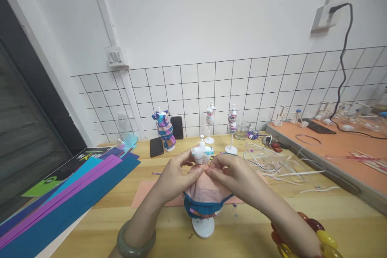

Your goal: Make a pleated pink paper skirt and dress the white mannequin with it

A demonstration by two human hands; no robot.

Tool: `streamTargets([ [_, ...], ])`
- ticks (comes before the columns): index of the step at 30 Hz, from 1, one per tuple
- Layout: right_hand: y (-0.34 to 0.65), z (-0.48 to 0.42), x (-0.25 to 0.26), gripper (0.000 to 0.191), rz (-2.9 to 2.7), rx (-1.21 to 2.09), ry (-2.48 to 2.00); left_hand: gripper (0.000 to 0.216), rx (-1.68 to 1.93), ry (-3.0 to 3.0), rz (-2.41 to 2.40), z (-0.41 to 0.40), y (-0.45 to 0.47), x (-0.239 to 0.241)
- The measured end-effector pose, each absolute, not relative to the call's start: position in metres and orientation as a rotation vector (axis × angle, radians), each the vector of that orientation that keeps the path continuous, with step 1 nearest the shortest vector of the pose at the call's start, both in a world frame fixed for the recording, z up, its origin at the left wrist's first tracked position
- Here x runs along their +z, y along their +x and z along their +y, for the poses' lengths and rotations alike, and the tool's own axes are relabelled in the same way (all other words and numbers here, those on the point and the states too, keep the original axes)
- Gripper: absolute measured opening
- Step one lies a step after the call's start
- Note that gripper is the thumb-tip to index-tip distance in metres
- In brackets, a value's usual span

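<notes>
A small white dress form (202, 151) stands upright on a round white base (203, 227) in front of me. Around its lower part hangs a layered skirt (205, 193), pink above with dark blue and brownish layers below. My left hand (181, 171) is at the waist from the left, thumb and fingers pinched on the pink top edge. From the right, my right hand (228, 171) pinches the same edge, its thumb close to the other. Some fingertips are hidden behind the form. Beneath it lies a pink sheet (145, 193).
Coloured paper sheets (78, 197) lie at the left. Behind stand a dressed form (166, 131), two slimmer forms (210, 119), two phones (156, 147) and a glass bowl (242, 129). Tangled strips (281, 165) spread right, beside a raised orange surface (356, 161) with a cable.
</notes>
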State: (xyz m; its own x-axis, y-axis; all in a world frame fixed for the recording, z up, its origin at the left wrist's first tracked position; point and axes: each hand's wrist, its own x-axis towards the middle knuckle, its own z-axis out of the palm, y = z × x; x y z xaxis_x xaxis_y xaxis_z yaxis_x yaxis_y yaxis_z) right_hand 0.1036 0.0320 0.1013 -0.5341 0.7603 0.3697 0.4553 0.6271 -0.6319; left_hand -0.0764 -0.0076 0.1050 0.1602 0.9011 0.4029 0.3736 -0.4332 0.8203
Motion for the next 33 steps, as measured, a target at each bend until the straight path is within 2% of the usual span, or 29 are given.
streamTargets([
  [33,0.105,0.019,0.116,0.019,-2.298,0.627,-0.888,0.027,1.32,1.946,1.317,-0.006,-0.071,0.099],
])
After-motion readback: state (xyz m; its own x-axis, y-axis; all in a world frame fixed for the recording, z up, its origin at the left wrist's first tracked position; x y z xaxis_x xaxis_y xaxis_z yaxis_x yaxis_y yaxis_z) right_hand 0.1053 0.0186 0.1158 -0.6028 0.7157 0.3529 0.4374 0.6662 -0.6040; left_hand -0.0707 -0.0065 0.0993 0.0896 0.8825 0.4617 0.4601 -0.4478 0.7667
